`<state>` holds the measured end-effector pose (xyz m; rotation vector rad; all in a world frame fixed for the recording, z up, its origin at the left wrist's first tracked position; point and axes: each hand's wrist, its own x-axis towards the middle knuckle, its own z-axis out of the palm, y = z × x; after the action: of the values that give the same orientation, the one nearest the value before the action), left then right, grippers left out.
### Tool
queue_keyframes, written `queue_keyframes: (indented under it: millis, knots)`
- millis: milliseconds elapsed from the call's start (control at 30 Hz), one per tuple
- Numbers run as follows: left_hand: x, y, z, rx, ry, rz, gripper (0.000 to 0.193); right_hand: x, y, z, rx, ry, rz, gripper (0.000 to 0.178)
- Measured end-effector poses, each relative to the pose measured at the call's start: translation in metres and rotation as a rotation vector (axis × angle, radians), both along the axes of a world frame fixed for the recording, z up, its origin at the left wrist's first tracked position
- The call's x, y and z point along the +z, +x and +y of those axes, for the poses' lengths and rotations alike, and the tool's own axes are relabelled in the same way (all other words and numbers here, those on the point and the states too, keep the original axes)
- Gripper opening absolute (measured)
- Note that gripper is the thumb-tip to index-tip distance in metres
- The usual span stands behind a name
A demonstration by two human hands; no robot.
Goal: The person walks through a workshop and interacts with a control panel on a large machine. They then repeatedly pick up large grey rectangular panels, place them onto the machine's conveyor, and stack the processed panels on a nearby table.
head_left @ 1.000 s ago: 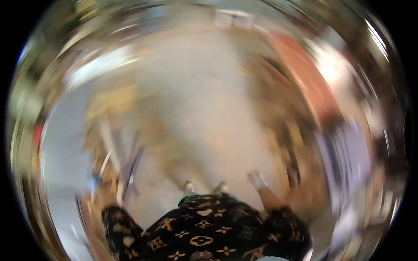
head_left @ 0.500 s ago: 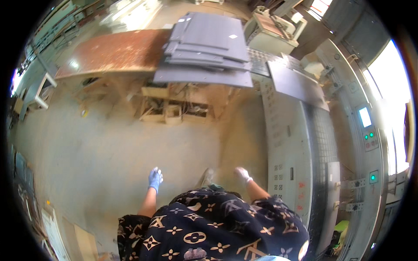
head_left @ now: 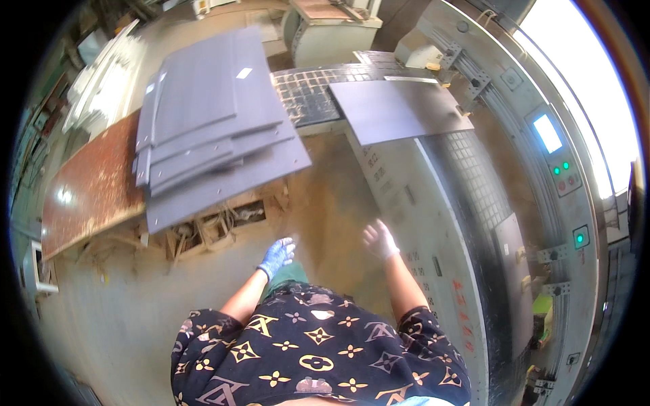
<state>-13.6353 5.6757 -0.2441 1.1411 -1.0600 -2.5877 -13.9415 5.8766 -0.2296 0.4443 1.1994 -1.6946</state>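
Note:
My left hand (head_left: 276, 258), in a blue glove, hangs in front of my body with its fingers apart and nothing in it. Over on the right, my right hand (head_left: 380, 239) in a pale glove reaches forward, fingers spread and holding nothing, near the pale side of the long machine (head_left: 413, 196). A flat grey panel (head_left: 399, 108) lies across the far part of the machine. Ahead on the left is an uneven stack of grey panels (head_left: 196, 101) with small white labels. Neither hand touches a panel.
A worn reddish table (head_left: 88, 196) carries the stack, with wooden boxes (head_left: 213, 230) beneath. Along the machine's right run a narrow grey panel (head_left: 513, 277), a lit screen (head_left: 547, 134) and green buttons (head_left: 579, 237). White strips (head_left: 101, 81) lie at the far left.
My view has turned right and come closer to the machine and the stack. Both hands have moved forward, and the right hand's fingers now show spread.

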Motion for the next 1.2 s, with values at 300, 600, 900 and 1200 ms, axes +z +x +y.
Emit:
queue_keyframes:
  millis: [300, 600, 900, 1200]
  knots:
    - [0.056, -0.115, -0.138, -0.269, -0.041, -0.011, 0.034, -0.002, -0.167, -0.267, -0.390, -0.050, -0.049, 0.057]
    - [0.099, -0.283, -0.218, -0.571, -0.895, 0.230, 0.045, -0.033, -0.180, -0.272, -0.875, -0.030, 0.137, 0.040]
    - [0.120, -0.382, -0.147, -0.799, -0.415, 0.044, 0.057, 0.116, 0.037, 0.011, -0.625, 0.296, 0.370, 0.032]
    - [0.052, -0.210, 0.051, -1.363, -0.258, -0.053, 0.070, 0.160, 0.404, 0.098, -1.205, 0.502, 0.372, 0.042]
